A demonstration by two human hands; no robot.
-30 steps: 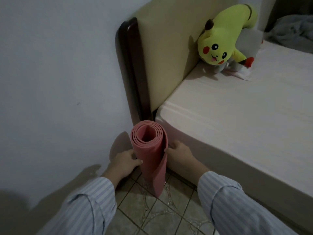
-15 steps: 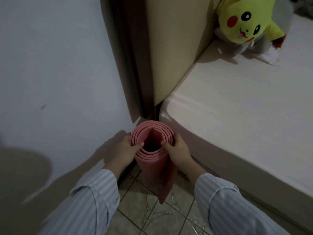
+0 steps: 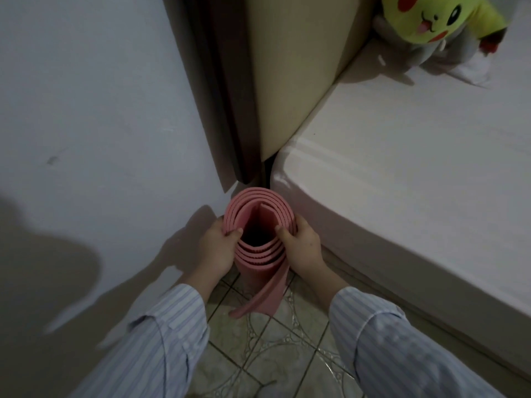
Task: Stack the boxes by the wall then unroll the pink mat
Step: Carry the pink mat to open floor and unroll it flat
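Note:
The rolled pink mat [image 3: 258,205] stands upright on the tiled floor in the narrow gap between the wall and the bed corner. I look down into its open top. Its loose outer end hangs down in front and curls toward the floor. My left hand [image 3: 215,248] grips the roll's left rim, thumb hooked inside. My right hand [image 3: 301,248] grips the right rim the same way. No boxes are in view.
A white wall [image 3: 100,124] is close on the left. The bed's dark wooden frame and beige headboard [image 3: 293,81] rise behind the mat. The mattress [image 3: 416,168] fills the right, with a yellow plush toy [image 3: 431,15] at its head. Patterned floor tiles [image 3: 273,354] lie below.
Both hands moved from the mat's sides up to its top rim, thumbs now inside. My view has tilted down and closer over the roll.

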